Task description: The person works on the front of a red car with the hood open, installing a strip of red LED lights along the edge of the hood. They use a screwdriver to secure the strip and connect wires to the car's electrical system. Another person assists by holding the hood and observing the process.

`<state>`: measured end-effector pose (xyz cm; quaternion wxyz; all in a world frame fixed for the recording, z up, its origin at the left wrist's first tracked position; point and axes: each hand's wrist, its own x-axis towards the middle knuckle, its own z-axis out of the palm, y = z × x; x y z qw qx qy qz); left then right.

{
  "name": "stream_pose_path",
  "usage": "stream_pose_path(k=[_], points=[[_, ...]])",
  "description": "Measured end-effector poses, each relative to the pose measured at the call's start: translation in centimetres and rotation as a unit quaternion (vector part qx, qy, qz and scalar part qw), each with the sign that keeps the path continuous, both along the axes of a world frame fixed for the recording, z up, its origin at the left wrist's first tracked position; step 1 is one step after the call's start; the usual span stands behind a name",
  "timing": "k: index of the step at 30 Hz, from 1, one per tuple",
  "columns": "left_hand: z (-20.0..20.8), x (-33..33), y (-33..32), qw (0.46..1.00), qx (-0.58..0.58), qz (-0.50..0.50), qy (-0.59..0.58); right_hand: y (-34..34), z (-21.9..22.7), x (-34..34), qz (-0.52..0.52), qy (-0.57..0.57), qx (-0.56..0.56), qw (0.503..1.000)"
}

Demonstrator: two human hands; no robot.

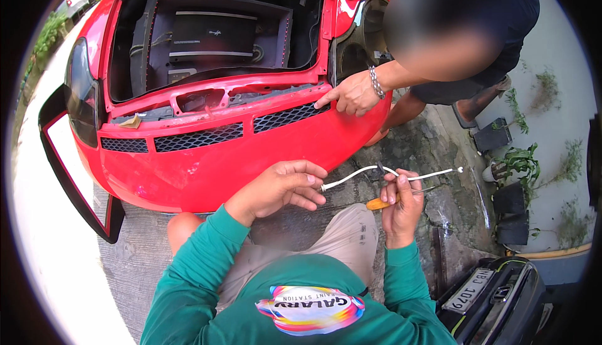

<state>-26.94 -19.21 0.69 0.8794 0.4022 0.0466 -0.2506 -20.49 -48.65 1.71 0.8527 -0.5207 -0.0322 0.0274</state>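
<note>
Green shirt [295,275], white cable [360,171], outdoor concrete [141,244]

- I look steeply down and forward from head height.
- Near: bare left hand [276,188], bare right hand [402,212]; farther: glossy red car body [207,172].

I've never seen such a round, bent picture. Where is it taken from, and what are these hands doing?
There's no machine: these are a person's bare hands, seen from a fisheye camera worn on the head, looking down, so straight edges curve. The right hand holds a thin white cord and an orange-handled tool. The left hand is open beside the cord's near end; I can't tell whether it touches. Ahead is a red car, where a co-worker's hand points by the grille.
</note>
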Motion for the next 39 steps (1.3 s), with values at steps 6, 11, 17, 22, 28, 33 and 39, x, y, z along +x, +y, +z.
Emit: stream_pose_path(k=[6, 11, 17, 22, 28, 33, 39], points=[[-0.7, 0.0, -1.2, 0.997, 0.048, 0.035, -0.045, -0.4, 0.0, 0.3, -0.016, -0.002, 0.001, 1.0], [-1.4, 0.1, -1.8, 0.987, 0.108, 0.093, -0.08, 0.2, -0.1, 0.1, -0.007, 0.001, -0.01, 1.0], [-1.6, -0.2, -2.0, 0.973, 0.177, 0.122, -0.087, -0.4, -1.1, 0.2, 0.021, 0.02, -0.032, 0.999], [-1.8, -0.6, -2.0, 0.951, 0.264, 0.125, -0.105, -0.2, -1.5, -0.1, 0.043, 0.008, -0.011, 0.999], [-2.6, -0.3, -2.0, 0.96, 0.232, 0.112, -0.111, -0.3, -0.4, 0.4, 0.08, -0.047, -0.029, 0.995], [-2.4, -0.2, -1.1, 0.977, 0.203, 0.02, -0.061, -0.4, -0.2, 0.1, 0.095, -0.049, -0.031, 0.994], [-1.6, 0.0, -1.1, 0.968, 0.217, -0.015, -0.126, 0.0, 0.0, 0.2, 0.09, -0.037, -0.079, 0.992]])
